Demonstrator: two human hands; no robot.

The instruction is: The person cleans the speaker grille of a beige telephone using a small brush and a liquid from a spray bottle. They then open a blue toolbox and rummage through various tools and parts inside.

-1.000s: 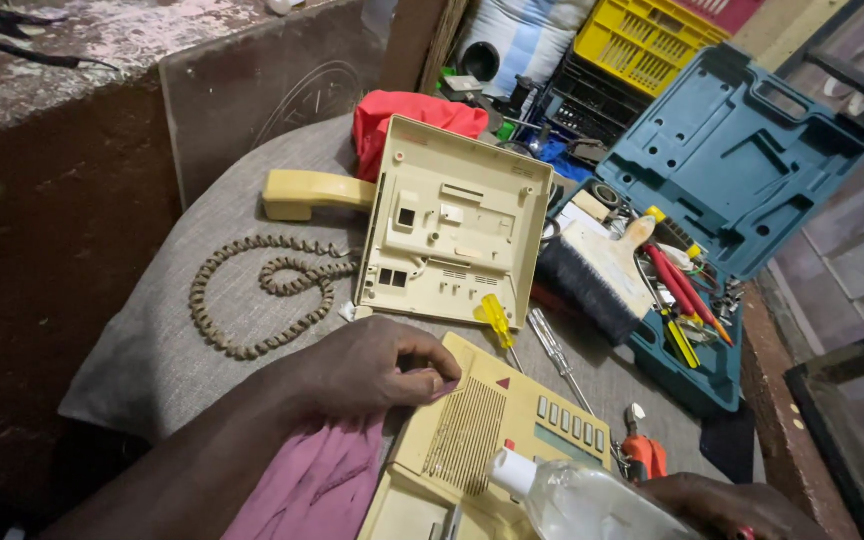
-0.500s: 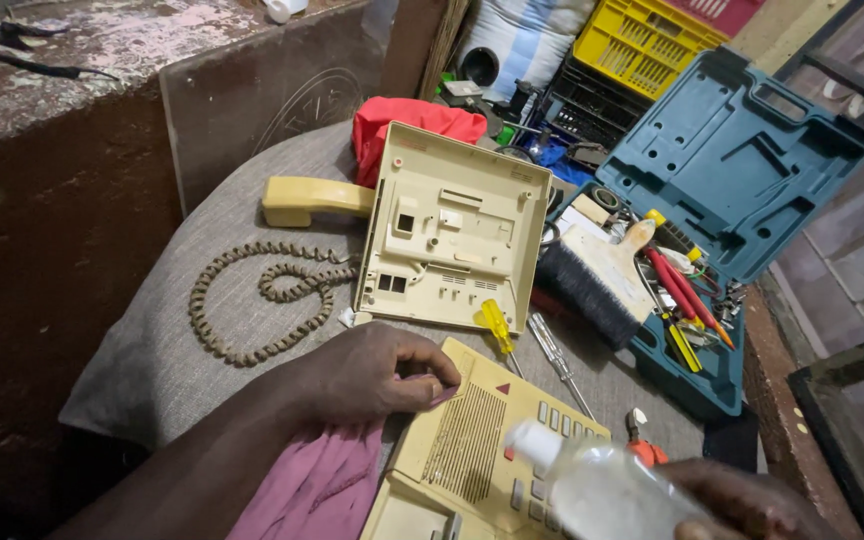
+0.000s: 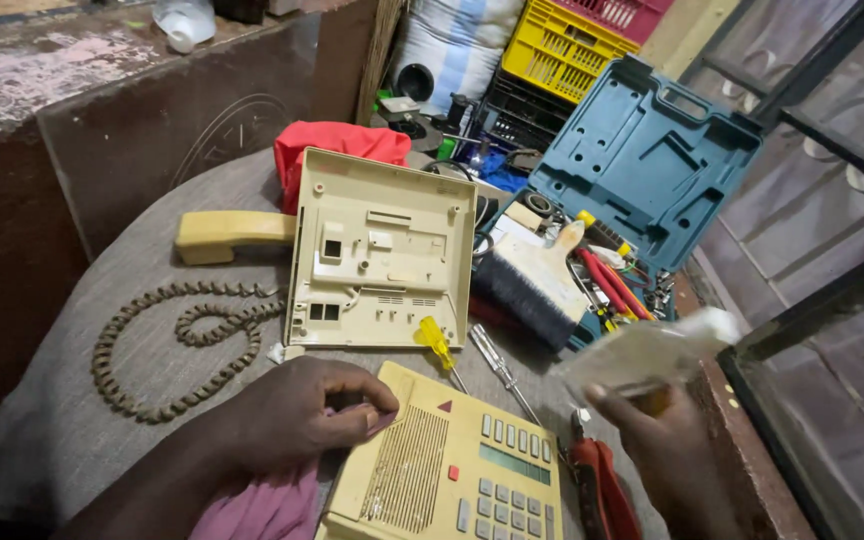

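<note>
Left hand (image 3: 297,415): lay at 7 o'clock on the surface (image 3: 72,440), fingers curled closed, pinching a pink cloth (image 3: 257,505) against the left edge of the telephone front (image 3: 457,470).

Right hand (image 3: 667,450): at 5 o'clock, fingers wrapped closed around a clear plastic bottle (image 3: 647,350), which was blurred and tilted toward 2 o'clock.

Telephone front: cream, keypad and grille facing up, at 6 o'clock between the two hands.

Telephone back shell (image 3: 382,255): cream, inner side up, at centre, just beyond the front piece.

Handset (image 3: 227,232): cream, at 10 o'clock, touching the shell's left edge.

Coiled cord (image 3: 167,345): looped at 8 o'clock, left of the shell.

Yellow-handled screwdriver (image 3: 434,342) and clear-handled screwdriver (image 3: 497,362): side by side, between shell and telephone front.

Red-handled pliers (image 3: 602,490): at 5 o'clock, just beside the right hand.

Brush (image 3: 537,285): wide, dark bristles, resting on the edge of the open blue tool case (image 3: 652,160) at 2 o'clock.

Red cloth (image 3: 337,145): at 12 o'clock, behind the shell.

Yellow crate (image 3: 567,45): at 1 o'clock, well beyond the case.
</note>
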